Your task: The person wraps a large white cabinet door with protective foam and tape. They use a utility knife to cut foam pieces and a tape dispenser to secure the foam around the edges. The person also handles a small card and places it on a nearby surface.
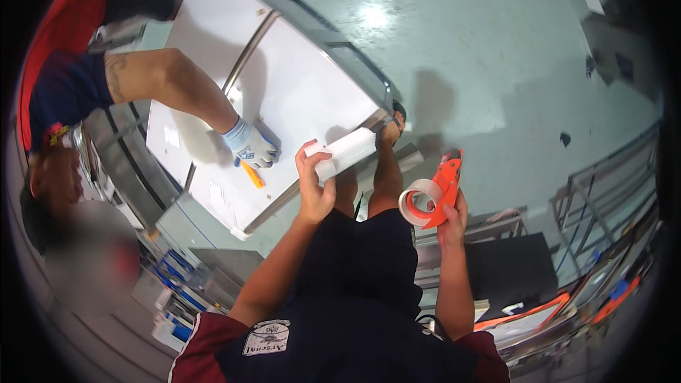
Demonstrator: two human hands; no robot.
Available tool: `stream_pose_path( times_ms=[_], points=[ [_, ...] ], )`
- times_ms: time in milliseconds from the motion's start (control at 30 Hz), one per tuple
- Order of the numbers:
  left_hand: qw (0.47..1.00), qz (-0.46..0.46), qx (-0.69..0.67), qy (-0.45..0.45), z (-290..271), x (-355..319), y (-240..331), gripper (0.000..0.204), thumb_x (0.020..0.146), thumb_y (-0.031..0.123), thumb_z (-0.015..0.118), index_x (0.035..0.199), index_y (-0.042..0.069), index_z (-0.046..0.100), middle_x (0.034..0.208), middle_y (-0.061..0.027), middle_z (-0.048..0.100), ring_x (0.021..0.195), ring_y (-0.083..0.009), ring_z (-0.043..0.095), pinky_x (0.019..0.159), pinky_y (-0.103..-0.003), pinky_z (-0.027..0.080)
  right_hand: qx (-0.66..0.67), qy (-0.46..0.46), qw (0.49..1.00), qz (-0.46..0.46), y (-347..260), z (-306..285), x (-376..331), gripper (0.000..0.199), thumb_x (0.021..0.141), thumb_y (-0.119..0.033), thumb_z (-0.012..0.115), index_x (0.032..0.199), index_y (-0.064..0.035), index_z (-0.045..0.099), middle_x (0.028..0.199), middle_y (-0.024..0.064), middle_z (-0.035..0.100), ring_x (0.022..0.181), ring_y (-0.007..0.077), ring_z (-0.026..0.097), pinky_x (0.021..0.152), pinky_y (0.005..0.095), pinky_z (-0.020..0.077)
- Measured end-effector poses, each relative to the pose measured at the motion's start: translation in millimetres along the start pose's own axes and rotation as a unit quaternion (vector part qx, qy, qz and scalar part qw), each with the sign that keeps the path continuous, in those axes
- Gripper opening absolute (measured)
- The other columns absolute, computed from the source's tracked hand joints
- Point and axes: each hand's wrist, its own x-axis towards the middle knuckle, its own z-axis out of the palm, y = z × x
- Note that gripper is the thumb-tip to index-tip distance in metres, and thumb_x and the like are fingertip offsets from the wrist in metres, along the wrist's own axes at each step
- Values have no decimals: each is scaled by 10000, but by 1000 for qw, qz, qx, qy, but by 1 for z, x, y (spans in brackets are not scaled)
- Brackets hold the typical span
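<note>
a glossy pale green floor (pixel 496 50) lies under a big white box (pixel 284 92). at left, a co-worker's gloved hand (pixel 250 145) rests on the box beside an orange cutter (pixel 252 175). the left hand (pixel 314 186) grips a white paper roll (pixel 345 153) at the box's edge. the right hand (pixel 452 214) is closed around an orange tape dispenser (pixel 433 195).
</note>
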Motion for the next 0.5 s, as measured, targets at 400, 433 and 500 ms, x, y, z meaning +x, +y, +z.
stream_pose_path(
  times_ms=[400, 433, 500],
  points=[
    [944, -162, -196, 210, -96, -107, -37, 522, 867, 4, 745, 1283, 54, 433, 1309, -160, 563, 1185, -226, 562, 1049, -370, 442, -247, -190, 947, -74, 65, 173, 130, 518, 937, -190, 758, 1329, 39, 510, 1196, 118, 630, 1022, 159, 648, 885, 287, 537],
    [933, -154, -230, 232, -108, -112, -39, 550, 859, 5, 759, 1298, 49, 430, 1309, -169, 577, 1173, -232, 578, 1038, -376, 459, -253, -183, 947, -71, 76, 189, 136, 509, 936, -184, 762, 1324, 47, 529, 1191, 116, 637, 1024, 153, 648, 881, 284, 540],
    [927, -158, -233, 247, -137, -121, -40, 579, 847, -12, 766, 1345, 33, 473, 1313, -168, 591, 1155, -218, 599, 1022, -364, 481, -276, -161, 945, -66, 91, 211, 140, 500, 938, -183, 765, 1323, 58, 556, 1179, 109, 648, 1021, 145, 651, 881, 283, 543]
  ],
)
